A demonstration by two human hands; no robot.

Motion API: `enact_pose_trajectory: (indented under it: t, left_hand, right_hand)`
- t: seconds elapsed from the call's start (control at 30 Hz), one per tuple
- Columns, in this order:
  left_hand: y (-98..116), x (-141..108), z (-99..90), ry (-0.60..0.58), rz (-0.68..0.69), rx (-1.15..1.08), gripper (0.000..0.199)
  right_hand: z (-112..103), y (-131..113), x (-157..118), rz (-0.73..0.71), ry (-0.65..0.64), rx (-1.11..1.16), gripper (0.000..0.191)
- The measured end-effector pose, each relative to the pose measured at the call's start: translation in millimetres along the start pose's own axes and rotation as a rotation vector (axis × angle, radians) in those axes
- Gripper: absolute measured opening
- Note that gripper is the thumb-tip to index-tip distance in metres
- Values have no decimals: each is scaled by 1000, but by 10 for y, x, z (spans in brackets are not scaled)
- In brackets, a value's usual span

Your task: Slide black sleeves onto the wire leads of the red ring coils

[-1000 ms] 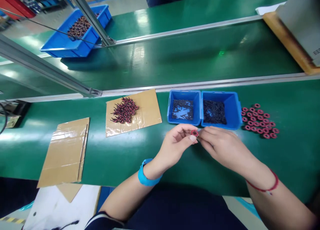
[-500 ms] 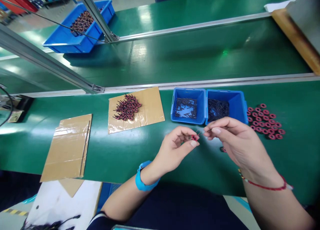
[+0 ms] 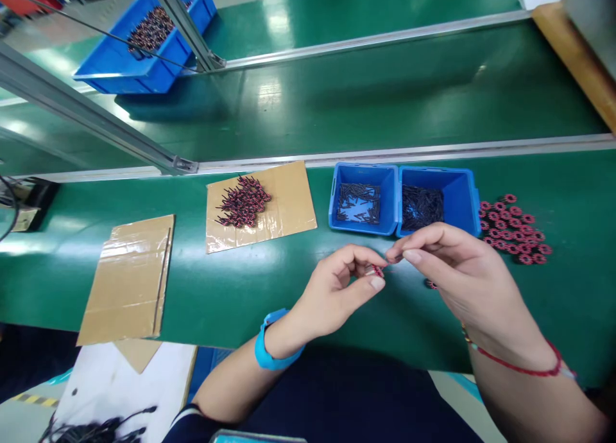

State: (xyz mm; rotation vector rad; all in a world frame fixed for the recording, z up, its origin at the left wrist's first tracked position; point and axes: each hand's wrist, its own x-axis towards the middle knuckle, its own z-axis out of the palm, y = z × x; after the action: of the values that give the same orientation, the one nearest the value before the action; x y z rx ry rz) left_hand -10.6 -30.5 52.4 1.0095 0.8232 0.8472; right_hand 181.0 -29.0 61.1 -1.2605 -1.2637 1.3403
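My left hand (image 3: 337, 292) pinches a red ring (image 3: 378, 271) that could slip if my right hand (image 3: 464, 279), whose hold I cannot tell, bumps it.

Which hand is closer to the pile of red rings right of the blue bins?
Right. The right hand is below and left of the pile in the head view; the left hand is farther left, pinching a single red ring.

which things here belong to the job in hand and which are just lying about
Likely in the job:
red toroidal coil in the left hand
loose red coils, right
slim black pieces in two blue bins
coils with leads on cardboard pad

Probably lying about:
stacked cardboard sheets, left
black cables, lower left
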Motion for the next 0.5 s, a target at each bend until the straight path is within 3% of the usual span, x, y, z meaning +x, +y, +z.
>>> enact_pose_trajectory:
  t: [0.5]
  left_hand:
    - [-7, 10, 1, -3, 13, 10, 13]
  right_hand:
    - [-43, -25, 5, -34, -9, -38, 4]
